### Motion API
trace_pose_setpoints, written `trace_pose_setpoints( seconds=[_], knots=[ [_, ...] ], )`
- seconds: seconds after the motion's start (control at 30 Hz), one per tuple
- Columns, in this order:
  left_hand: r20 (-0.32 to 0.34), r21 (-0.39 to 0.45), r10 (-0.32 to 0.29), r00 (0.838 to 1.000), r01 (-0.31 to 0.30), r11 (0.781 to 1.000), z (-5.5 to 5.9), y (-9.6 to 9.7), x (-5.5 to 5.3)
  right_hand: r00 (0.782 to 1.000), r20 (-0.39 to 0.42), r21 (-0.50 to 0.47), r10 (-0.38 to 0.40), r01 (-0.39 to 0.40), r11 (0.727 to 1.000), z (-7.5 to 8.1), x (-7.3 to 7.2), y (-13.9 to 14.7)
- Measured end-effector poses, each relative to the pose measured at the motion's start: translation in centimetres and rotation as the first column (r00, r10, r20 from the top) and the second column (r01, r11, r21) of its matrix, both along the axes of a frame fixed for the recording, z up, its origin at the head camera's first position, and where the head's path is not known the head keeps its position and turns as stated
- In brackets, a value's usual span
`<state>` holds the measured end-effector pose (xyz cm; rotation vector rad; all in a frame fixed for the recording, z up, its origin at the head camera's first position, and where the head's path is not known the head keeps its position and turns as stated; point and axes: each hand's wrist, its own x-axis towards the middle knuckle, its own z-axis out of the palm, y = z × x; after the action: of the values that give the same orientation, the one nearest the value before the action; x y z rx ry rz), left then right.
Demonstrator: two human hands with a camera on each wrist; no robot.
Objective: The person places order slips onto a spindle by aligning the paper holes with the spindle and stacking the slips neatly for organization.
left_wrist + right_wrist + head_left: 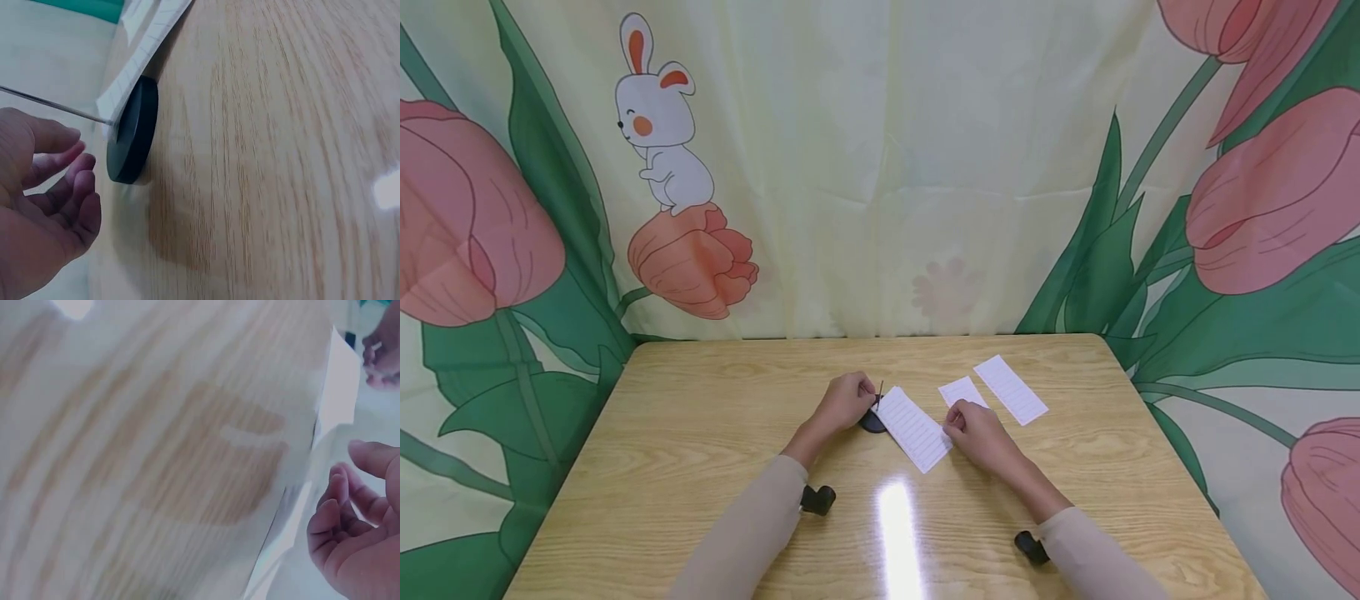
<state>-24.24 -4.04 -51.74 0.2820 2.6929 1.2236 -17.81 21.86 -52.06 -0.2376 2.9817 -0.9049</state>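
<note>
A paper spike with a round black base (872,422) and a thin upright metal rod (59,106) stands mid-table. One end of a white slip with printed rows (917,429) lies over the base, right at the foot of the rod. My left hand (847,400) is beside the rod, its fingers loosely bent and holding nothing. At the slip's other end is my right hand (981,432); the right wrist view shows its thumb apart from the bent fingers, with nothing between them. Partly behind that hand lies a shorter white slip (962,389).
Farther right on the wooden table (700,467) lies another long printed slip (1011,389). Black wrist devices (818,500) show at both sleeves. A curtain with tulips and a rabbit (673,142) hangs along the table's far edge.
</note>
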Motion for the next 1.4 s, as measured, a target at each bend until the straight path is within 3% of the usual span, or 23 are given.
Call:
trace_pose_setpoints(
  seconds=[0.5, 0.9, 1.4],
  knots=[
    [-0.055, 0.020, -0.082, 0.995, 0.083, 0.996, 0.2, -1.5, 1.9, 0.995, -0.077, -0.026, -0.055, 0.054, 0.998, 1.1, -0.6, 6.1],
    [-0.137, 0.011, -0.131, 0.982, 0.133, 0.991, -1.4, -1.8, 2.3, 0.989, -0.011, -0.025, -0.145, 0.144, 0.989, 0.8, -1.0, 10.8],
    [-0.146, -0.022, -0.133, 0.980, 0.131, 0.991, -2.2, -1.7, 2.3, 0.961, 0.048, 0.108, -0.271, 0.265, 0.958, -0.6, -2.2, 13.7]
  ],
)
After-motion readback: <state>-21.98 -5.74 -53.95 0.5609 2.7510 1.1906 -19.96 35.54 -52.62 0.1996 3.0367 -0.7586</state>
